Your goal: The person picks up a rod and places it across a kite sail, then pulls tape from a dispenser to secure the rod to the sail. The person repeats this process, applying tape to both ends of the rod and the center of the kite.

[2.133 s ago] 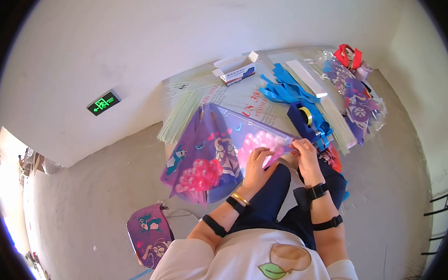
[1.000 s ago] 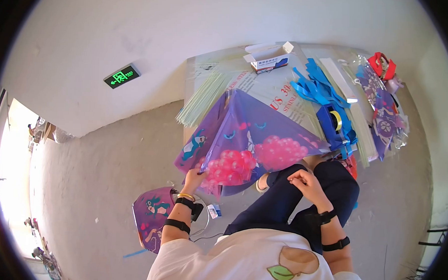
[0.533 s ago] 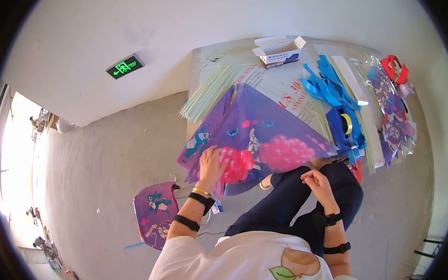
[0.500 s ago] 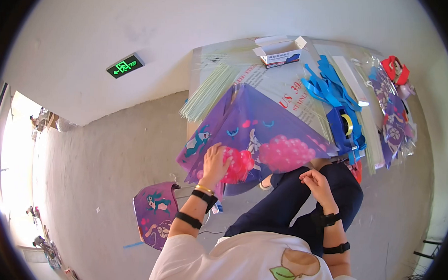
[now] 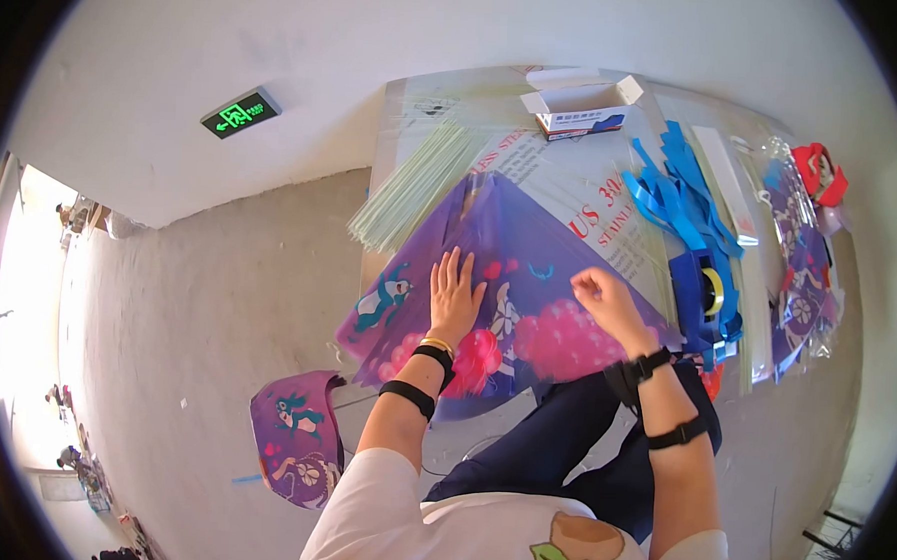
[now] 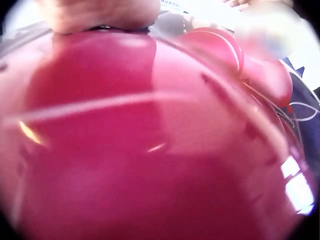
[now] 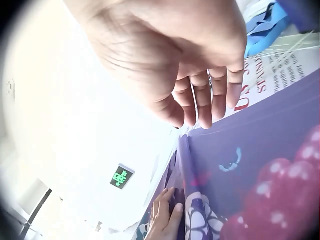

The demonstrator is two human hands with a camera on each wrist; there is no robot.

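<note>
A triangular purple sheet (image 5: 571,225), printed with pink balloons, hearts and flowers, lies over the table's front edge and hangs toward the person's knees. On its left part, beside a fold, my left hand (image 5: 453,302) rests with fingers spread. The same hand (image 7: 162,217) shows at the bottom of the right wrist view, near the upright fold. Over the sheet's right part hovers my right hand (image 5: 610,302), its fingers loosely bent with nothing between them. A glossy pink surface (image 6: 125,165) fills the left wrist view, with the heel of the hand above.
Pale thin rods (image 5: 413,183) lie at the table's left, an opened white box (image 5: 581,111) behind. Blue ribbons (image 5: 678,190) and a blue tape dispenser (image 5: 703,301) lie to the right. A purple printed piece (image 5: 302,434) stands by the left knee on the floor.
My left hand has gone from the sheet's right corner to its left edge, then up onto its surface. My right hand has let go of the corner, drawn back, then risen over the sheet.
</note>
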